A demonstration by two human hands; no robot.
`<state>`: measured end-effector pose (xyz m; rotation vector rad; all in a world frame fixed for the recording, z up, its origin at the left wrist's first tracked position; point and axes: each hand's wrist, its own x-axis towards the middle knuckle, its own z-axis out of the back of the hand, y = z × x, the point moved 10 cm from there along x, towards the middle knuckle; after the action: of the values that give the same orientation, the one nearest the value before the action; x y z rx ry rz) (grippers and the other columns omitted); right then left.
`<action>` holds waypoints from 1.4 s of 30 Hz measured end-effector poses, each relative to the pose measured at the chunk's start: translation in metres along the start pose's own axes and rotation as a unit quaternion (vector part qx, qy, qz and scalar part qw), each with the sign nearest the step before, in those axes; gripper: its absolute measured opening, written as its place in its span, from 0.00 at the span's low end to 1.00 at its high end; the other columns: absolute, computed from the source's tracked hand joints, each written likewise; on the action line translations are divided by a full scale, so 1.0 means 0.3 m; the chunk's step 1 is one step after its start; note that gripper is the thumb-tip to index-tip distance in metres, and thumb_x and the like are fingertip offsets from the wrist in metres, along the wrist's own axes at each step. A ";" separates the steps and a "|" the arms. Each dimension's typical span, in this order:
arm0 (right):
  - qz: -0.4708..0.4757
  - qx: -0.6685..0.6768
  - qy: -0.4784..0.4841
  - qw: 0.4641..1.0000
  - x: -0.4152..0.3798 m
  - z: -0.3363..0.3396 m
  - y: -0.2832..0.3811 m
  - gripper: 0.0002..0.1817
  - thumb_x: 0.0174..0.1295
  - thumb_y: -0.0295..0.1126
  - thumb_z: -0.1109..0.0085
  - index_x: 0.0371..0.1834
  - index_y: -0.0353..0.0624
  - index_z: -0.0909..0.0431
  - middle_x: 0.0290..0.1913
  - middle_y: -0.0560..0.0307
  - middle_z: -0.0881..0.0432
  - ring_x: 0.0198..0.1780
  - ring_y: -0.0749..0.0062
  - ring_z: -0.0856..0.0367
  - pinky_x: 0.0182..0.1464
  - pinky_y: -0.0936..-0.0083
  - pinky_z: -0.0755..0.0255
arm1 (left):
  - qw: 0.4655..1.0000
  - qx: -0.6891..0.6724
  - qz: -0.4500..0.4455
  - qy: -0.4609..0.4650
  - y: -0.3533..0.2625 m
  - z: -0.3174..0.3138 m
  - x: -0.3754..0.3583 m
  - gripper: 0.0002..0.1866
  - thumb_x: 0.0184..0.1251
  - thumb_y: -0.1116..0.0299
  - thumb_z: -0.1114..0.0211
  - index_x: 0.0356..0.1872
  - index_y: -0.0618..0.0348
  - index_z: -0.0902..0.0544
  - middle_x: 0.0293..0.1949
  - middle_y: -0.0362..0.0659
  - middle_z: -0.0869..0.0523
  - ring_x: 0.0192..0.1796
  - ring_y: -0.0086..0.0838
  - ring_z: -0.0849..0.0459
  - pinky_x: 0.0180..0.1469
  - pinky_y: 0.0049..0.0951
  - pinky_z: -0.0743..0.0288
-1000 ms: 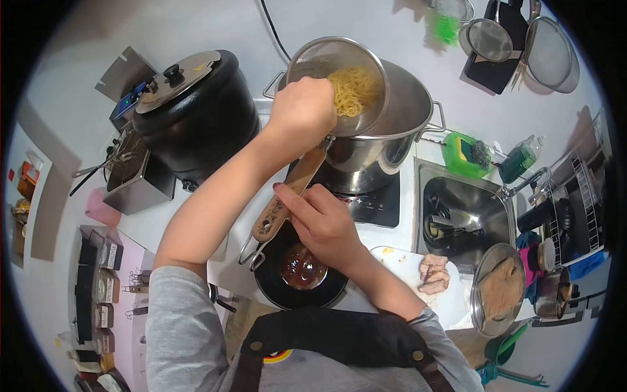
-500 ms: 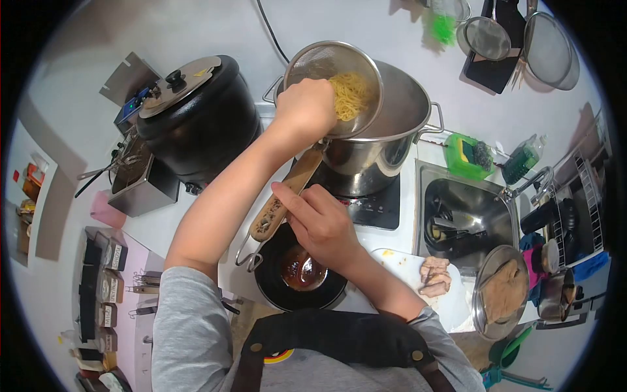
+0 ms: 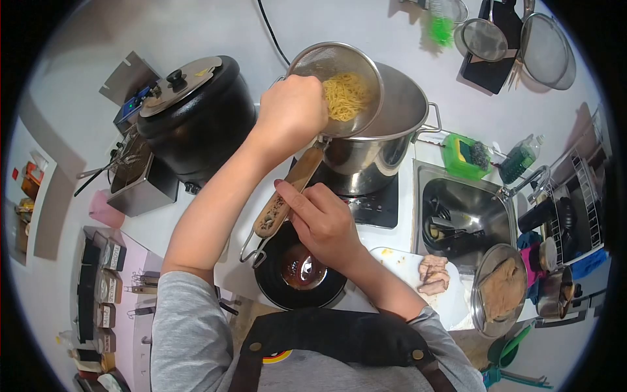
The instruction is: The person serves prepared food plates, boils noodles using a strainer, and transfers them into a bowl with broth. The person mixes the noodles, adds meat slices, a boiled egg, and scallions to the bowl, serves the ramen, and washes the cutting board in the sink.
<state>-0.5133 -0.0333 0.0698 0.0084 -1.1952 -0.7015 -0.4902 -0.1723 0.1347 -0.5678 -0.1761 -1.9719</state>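
Note:
A mesh strainer [image 3: 362, 62] with a wooden handle [image 3: 304, 171] is tilted over the rim of a large steel pot [image 3: 411, 98]. Yellow noodles [image 3: 346, 97] lie in its mesh. My right hand [image 3: 324, 225] grips the handle, index finger along the wood. At the strainer's left rim is my left hand [image 3: 292, 112], closed in a fist with its back to the camera; what it holds, if anything, is hidden. Below the handle, a black bowl [image 3: 266, 277] contains dark reddish liquid [image 3: 302, 268].
A black soup kettle [image 3: 199, 121] stands at left beside a steel container [image 3: 147, 193]. To the right are a sink [image 3: 457, 186], a green sponge holder [image 3: 460, 157], a white board [image 3: 405, 268] with sliced meat [image 3: 433, 273] and a round metal lid [image 3: 480, 300].
My left hand has shifted left, from over the strainer's mesh to its rim. The handle and my right hand have moved very slightly right.

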 end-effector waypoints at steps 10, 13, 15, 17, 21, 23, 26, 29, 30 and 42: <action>-0.007 -0.018 -0.017 1.000 0.001 0.052 -0.007 0.24 0.44 0.21 0.39 0.50 0.41 0.24 0.24 0.59 0.32 0.27 0.68 0.29 0.28 0.73 0.31 | 0.899 -0.339 -0.184 0.208 -0.007 0.154 -0.303 0.24 0.42 0.69 0.35 0.47 0.56 0.20 0.53 0.45 0.27 0.56 0.35 0.29 0.54 0.34 0.34; -0.008 -0.004 -0.056 0.998 0.008 0.075 -0.016 0.24 0.45 0.22 0.38 0.50 0.40 0.25 0.25 0.58 0.32 0.28 0.67 0.29 0.29 0.72 0.31 | 0.903 -0.328 -0.256 0.108 -0.069 0.153 -0.399 0.26 0.42 0.56 0.28 0.44 0.59 0.19 0.53 0.49 0.26 0.60 0.43 0.31 0.60 0.44 0.38; -0.013 0.009 -0.077 0.997 0.006 0.077 -0.015 0.24 0.46 0.22 0.38 0.52 0.39 0.26 0.26 0.56 0.31 0.29 0.64 0.28 0.30 0.70 0.31 | 0.899 -0.312 -0.301 -0.060 -0.110 0.163 -0.421 0.27 0.45 0.45 0.28 0.31 0.62 0.19 0.40 0.52 0.18 0.52 0.44 0.22 0.62 0.50 0.40; -0.024 0.018 -0.087 0.996 -0.014 0.071 -0.010 0.24 0.48 0.23 0.39 0.53 0.38 0.27 0.27 0.54 0.30 0.29 0.60 0.27 0.31 0.69 0.31 | 0.817 -0.460 -0.319 -0.139 -0.062 0.135 -0.409 0.24 0.52 0.46 0.32 0.23 0.59 0.24 0.27 0.47 0.20 0.36 0.40 0.20 0.53 0.46 0.31; -0.131 -0.026 -0.014 0.991 -0.114 0.057 -0.062 0.24 0.52 0.25 0.39 0.55 0.35 0.29 0.31 0.49 0.27 0.32 0.56 0.26 0.35 0.66 0.29 | 0.650 -0.692 -0.176 -0.261 0.051 0.155 -0.238 0.23 0.67 0.57 0.46 0.14 0.54 0.38 0.08 0.36 0.38 0.11 0.24 0.39 0.22 0.28 0.34; -0.199 -0.034 -0.032 0.979 -0.213 0.136 -0.108 0.20 0.55 0.24 0.41 0.53 0.38 0.26 0.31 0.49 0.26 0.31 0.58 0.25 0.34 0.68 0.29 | 0.627 -0.720 -0.103 -0.278 0.078 0.224 -0.153 0.20 0.66 0.66 0.47 0.13 0.55 0.39 0.08 0.35 0.41 0.09 0.19 0.43 0.15 0.24 0.40; -0.277 -0.079 -0.100 0.952 -0.322 0.319 -0.139 0.15 0.57 0.22 0.44 0.48 0.39 0.22 0.29 0.52 0.26 0.28 0.69 0.26 0.31 0.73 0.30 | 0.597 -0.708 -0.199 -0.320 0.005 0.408 -0.178 0.18 0.62 0.73 0.45 0.13 0.56 0.38 0.08 0.35 0.39 0.09 0.18 0.40 0.13 0.22 0.40; -0.339 -0.117 -0.129 0.924 -0.441 0.415 -0.161 0.14 0.58 0.22 0.45 0.48 0.39 0.22 0.29 0.55 0.26 0.25 0.75 0.28 0.29 0.78 0.33 | 0.627 -0.672 -0.209 -0.335 0.002 0.350 -0.147 0.18 0.62 0.73 0.45 0.12 0.56 0.37 0.09 0.35 0.36 0.11 0.18 0.36 0.15 0.22 0.37; -0.334 -0.120 -0.131 0.925 -0.454 0.423 -0.138 0.14 0.58 0.22 0.45 0.48 0.39 0.22 0.29 0.56 0.26 0.24 0.76 0.29 0.29 0.79 0.33 | 0.653 -0.644 -0.179 -0.357 0.010 0.305 -0.129 0.18 0.61 0.73 0.45 0.12 0.56 0.37 0.09 0.36 0.35 0.11 0.18 0.35 0.15 0.22 0.36; -0.338 -0.086 -0.092 0.933 -0.548 0.390 -0.042 0.13 0.58 0.21 0.46 0.46 0.39 0.21 0.29 0.56 0.26 0.25 0.77 0.30 0.30 0.82 0.34 | 0.700 -0.554 -0.441 -0.091 -0.150 0.632 -0.733 0.21 0.60 0.50 0.47 0.14 0.52 0.33 0.11 0.31 0.39 0.13 0.20 0.41 0.21 0.26 0.40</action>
<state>-0.6493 0.0802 -0.0279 0.2222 -1.3101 -1.4378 -0.3918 0.0957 0.2047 -1.7051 0.8719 -2.8335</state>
